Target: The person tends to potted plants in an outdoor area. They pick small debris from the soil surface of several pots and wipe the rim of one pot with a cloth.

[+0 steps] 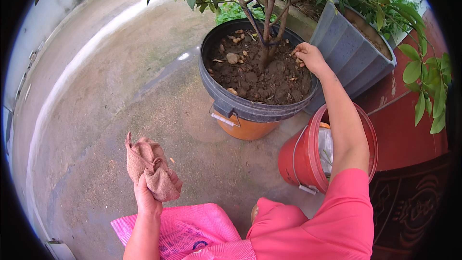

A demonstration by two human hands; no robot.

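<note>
My left hand (pixel 147 195) grips a bunched brownish-pink terry cloth (pixel 153 168) above the concrete ground. Reaching over the soil (pixel 252 83) of a potted tree, my right hand (pixel 310 57) pinches what look like peanut shells (pixel 298 57) near the pot's right inner wall. More shells (pixel 238 38) and a stone (pixel 232 58) lie scattered on the dark, damp soil. Several stems (pixel 269 36) rise from the middle, bound with a dark tie. The pot is a bucket with a black upper part (pixel 249 110) and an orange base (pixel 249 130).
Below my right arm stands a red bucket (pixel 294 155) with a clear, orange-lidded container (pixel 325 148) inside. A ribbed grey planter (pixel 350 50) leans behind it. Leafy branches (pixel 415 68) hang at the right. A pink woven bag (pixel 202 220) bearing print lies across my front.
</note>
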